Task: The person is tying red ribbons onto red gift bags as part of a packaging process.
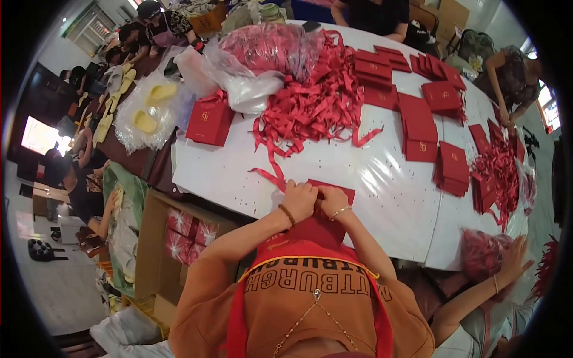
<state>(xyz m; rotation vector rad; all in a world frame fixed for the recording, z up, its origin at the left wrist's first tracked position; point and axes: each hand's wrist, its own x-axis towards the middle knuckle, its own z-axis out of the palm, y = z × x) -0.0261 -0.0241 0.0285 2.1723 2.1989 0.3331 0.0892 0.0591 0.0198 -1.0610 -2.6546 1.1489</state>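
Observation:
At the near edge of the white table (239, 161), my left hand (300, 200) is closed on a red ribbon (270, 178), whose loose end trails out to the left. Close beside it, my right hand (332, 201) has its fingers curled at the edge of a red gift bag (316, 230). The bag is partly covered by both hands, and the fingertips are hard to make out. Just beyond my knuckles a red flat panel (340, 191) shows, perhaps part of the same bag. A large heap of loose red ribbons (313, 110) lies farther back.
Red folded bags are stacked at right (418, 128). An upright red bag (209, 122) stands at left beside plastic-wrapped bundles (265, 48). Left of me sits an open cardboard box (155, 238) of red packages. Yellow slippers (152, 107) lie farther left. A co-worker's arm (477, 292) reaches in at right.

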